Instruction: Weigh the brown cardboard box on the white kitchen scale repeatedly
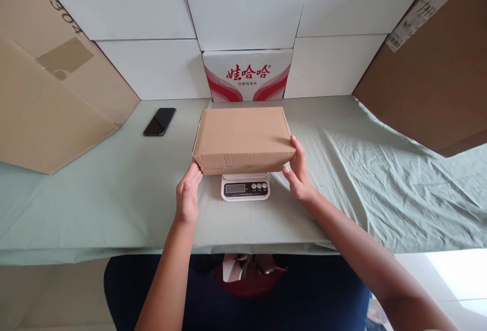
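A closed brown cardboard box (245, 130) sits over a white digital kitchen scale (246, 196), whose display and buttons show at the front. Whether the box rests fully on the scale cannot be seen, since it hides the weighing surface. At its lower left corner my left hand (188, 194) has its fingers against the side. My right hand (299, 173) grips the right end, with the thumb near the front bottom edge and the fingers along the side. The scale's display looks blank.
A black phone (160, 122) lies on the green tablecloth (114, 194) to the left. Behind the box stands a white and red printed carton (248, 76). Large cardboard panels flank the table at left (57, 92) and right (426, 77). Wrinkles cross the cloth at right.
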`<state>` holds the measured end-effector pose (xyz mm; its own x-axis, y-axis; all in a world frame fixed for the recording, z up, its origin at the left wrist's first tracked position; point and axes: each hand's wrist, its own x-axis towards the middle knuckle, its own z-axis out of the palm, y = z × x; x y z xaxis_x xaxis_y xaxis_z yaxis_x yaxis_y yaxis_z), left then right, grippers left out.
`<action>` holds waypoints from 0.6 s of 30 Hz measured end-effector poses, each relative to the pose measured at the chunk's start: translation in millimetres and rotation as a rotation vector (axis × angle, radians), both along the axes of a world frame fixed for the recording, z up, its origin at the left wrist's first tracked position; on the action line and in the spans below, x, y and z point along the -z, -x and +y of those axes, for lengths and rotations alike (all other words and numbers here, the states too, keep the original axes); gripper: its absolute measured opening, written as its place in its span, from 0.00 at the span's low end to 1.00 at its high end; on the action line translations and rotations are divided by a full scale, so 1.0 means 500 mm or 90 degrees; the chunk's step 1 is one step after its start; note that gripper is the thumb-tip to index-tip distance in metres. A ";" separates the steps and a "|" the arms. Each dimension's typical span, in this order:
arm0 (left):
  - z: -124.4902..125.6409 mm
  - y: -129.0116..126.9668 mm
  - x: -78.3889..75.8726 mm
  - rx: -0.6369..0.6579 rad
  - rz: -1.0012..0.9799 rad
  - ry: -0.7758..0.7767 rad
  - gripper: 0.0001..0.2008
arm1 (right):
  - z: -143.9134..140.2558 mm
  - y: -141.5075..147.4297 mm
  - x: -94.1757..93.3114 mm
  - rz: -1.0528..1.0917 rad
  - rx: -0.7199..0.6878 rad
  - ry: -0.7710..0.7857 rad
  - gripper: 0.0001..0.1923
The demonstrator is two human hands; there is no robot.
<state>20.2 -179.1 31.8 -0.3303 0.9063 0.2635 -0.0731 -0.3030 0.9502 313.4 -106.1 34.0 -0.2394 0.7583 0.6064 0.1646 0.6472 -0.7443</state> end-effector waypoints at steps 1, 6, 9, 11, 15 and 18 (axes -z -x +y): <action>0.000 0.001 0.003 -0.003 -0.006 0.005 0.48 | 0.000 -0.001 -0.001 -0.005 0.007 0.000 0.38; 0.002 0.003 0.011 -0.005 -0.026 0.004 0.47 | 0.000 -0.003 -0.005 -0.003 0.031 -0.005 0.34; 0.003 0.002 0.008 0.004 -0.019 0.004 0.48 | -0.002 -0.002 -0.009 -0.002 0.041 -0.025 0.32; 0.003 0.002 0.006 0.009 -0.010 0.003 0.48 | -0.002 -0.003 -0.012 -0.011 0.049 -0.036 0.32; 0.001 0.001 0.006 0.012 0.007 -0.009 0.47 | -0.003 -0.005 -0.015 -0.032 0.069 -0.055 0.34; -0.001 0.001 0.006 -0.002 0.017 -0.033 0.44 | -0.004 -0.006 -0.016 -0.043 0.095 -0.051 0.37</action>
